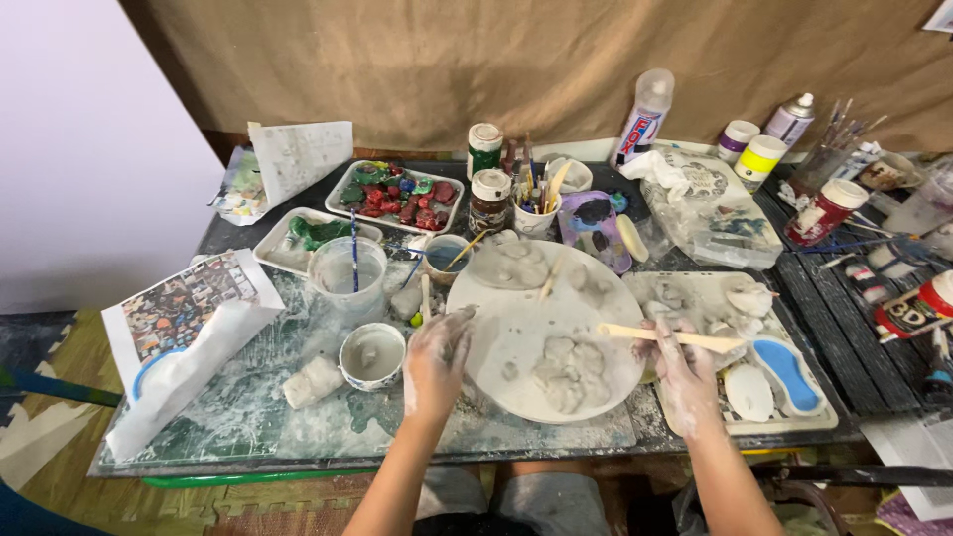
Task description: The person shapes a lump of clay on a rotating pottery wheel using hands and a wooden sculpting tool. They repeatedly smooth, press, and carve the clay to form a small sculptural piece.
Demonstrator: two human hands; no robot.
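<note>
My left hand point(437, 359), coated in grey clay, rests with curled fingers on the left rim of a round grey work board point(516, 318). Lumps of wet clay point(564, 369) lie on the board's near right part, with flatter clay pieces point(511, 264) at its far edge. My right hand point(685, 372), also clay-smeared, grips a long pale wooden modelling stick point(667, 336) that points left over the board. A small bowl of grey slip point(372, 354) stands just left of my left hand.
A clear cup of water with a blue brush point(349, 273), trays of painted pieces point(397, 194), jars, a cup of brushes point(536, 213), a glue bottle point(643, 117), a spray can point(791, 119) and a white tray with clay shapes point(754, 382) crowd the table.
</note>
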